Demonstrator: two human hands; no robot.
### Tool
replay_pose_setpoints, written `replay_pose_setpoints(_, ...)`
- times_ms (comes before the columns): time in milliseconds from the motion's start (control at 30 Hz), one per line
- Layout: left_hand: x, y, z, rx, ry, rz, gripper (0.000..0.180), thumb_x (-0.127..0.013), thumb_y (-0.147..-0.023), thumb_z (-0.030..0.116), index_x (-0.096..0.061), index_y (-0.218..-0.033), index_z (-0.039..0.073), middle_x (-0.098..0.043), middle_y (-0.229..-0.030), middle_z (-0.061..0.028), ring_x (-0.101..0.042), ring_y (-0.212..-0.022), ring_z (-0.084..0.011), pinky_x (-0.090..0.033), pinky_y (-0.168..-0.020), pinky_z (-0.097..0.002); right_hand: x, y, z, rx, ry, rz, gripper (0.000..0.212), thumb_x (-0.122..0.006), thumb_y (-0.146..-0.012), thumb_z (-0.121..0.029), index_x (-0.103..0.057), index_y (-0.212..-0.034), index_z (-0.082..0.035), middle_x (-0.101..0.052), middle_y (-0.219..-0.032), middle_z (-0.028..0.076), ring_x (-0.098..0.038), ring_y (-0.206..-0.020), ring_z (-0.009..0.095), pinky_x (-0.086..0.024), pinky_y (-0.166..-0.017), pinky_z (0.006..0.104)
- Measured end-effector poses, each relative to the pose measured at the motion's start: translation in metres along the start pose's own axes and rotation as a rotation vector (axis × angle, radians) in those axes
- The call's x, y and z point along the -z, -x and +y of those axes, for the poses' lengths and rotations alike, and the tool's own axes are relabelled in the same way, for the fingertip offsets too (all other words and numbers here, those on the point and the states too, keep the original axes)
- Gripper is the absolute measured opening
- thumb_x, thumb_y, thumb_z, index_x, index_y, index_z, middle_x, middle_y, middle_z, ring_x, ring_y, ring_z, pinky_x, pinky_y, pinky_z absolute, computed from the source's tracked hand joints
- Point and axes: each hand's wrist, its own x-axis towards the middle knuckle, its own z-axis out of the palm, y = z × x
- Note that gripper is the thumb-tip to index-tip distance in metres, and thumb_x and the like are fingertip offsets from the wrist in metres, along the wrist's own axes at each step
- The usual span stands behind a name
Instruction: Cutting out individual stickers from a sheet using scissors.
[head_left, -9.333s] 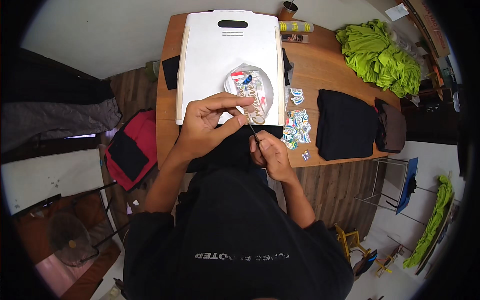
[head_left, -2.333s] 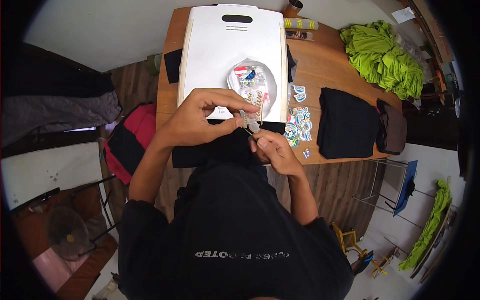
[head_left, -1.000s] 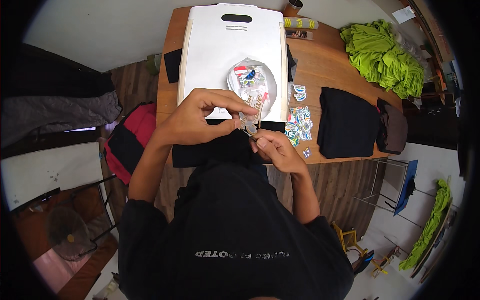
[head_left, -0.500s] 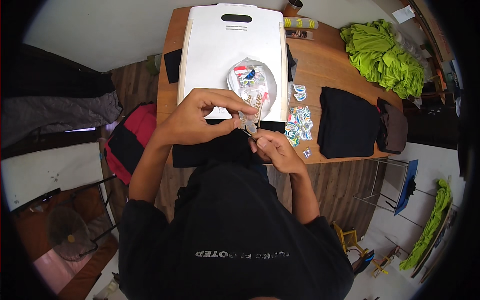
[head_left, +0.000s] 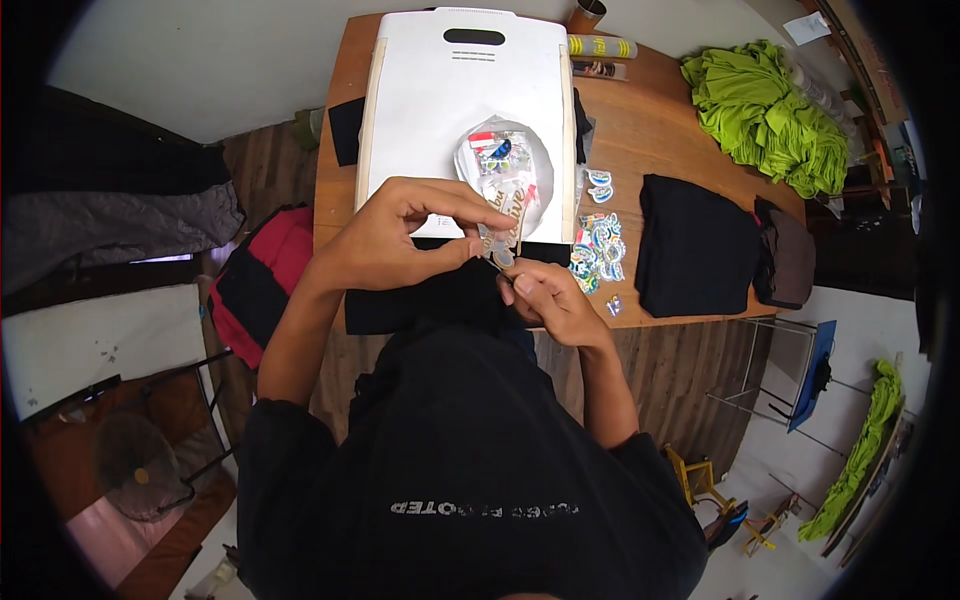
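Note:
My left hand (head_left: 405,235) pinches a clear film sticker with gold lettering (head_left: 512,210) between thumb and fingers. Close against its lower edge, my right hand (head_left: 555,300) is closed on a small metal tool (head_left: 497,266) that looks like scissors, mostly hidden by the fingers. Beyond the hands, a round whitish holder (head_left: 545,205) with clear plastic pieces and coloured prints rests on a white panel (head_left: 420,110) with a handle slot. Several cut-out stickers (head_left: 600,245) lie in a loose heap to the right of the hands.
The panel stands on a wooden table (head_left: 650,150). Folded black cloth (head_left: 695,245) and a brown bundle (head_left: 785,255) lie at the right, a lime-green fabric pile (head_left: 765,115) at the far right. Rolls (head_left: 600,46) and a cup (head_left: 587,14) are at the back. Black cloth (head_left: 420,310) lies under my hands.
Almost nothing differs. The film sticker is tilted very slightly between my fingers, and both hands keep their place.

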Motion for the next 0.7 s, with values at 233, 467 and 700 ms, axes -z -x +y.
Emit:
replay_pose_setpoints(233,-0.0002,-0.0003,-0.0005,0.046,-0.002,-0.049,0.033,-0.063,-0.080,-0.008,-0.069,-0.112,0.000,-0.070,-0.104,-0.0153,-0.066,-0.094,-0.0169,-0.052,-0.084,-0.0274,0.0011,0.0000,0.0009,0.080,-0.019,-0.017,0.034,-0.041,-0.103,-0.026,-0.055,-0.088,0.002,-0.036,-0.057,-0.005,-0.030,-0.048,0.003,-0.023,-0.046,0.0214)
replay_pose_setpoints(467,-0.0004,-0.0002,-0.0006,0.009,0.005,-0.007,0.033,-0.064,-0.080,-0.008,-0.069,-0.112,0.000,-0.070,-0.103,-0.0151,-0.066,-0.094,-0.0168,-0.052,-0.083,-0.0269,0.0010,0.0003,0.0002,-0.008,0.007,0.012,0.034,-0.042,-0.103,-0.025,-0.056,-0.088,0.001,-0.037,-0.057,-0.006,-0.030,-0.048,0.002,-0.023,-0.046,0.0211)
replay_pose_setpoints(700,-0.0013,0.0004,-0.0013,-0.008,-0.005,0.016,0.033,-0.064,-0.081,-0.008,-0.069,-0.112,0.000,-0.069,-0.103,-0.0147,-0.065,-0.095,-0.0164,-0.052,-0.084,-0.0268,0.0004,0.0002,0.0025,0.019,0.009,0.015,0.033,-0.041,-0.103,-0.025,-0.055,-0.087,0.001,-0.037,-0.057,-0.005,-0.030,-0.048,0.003,-0.023,-0.046,0.0213)
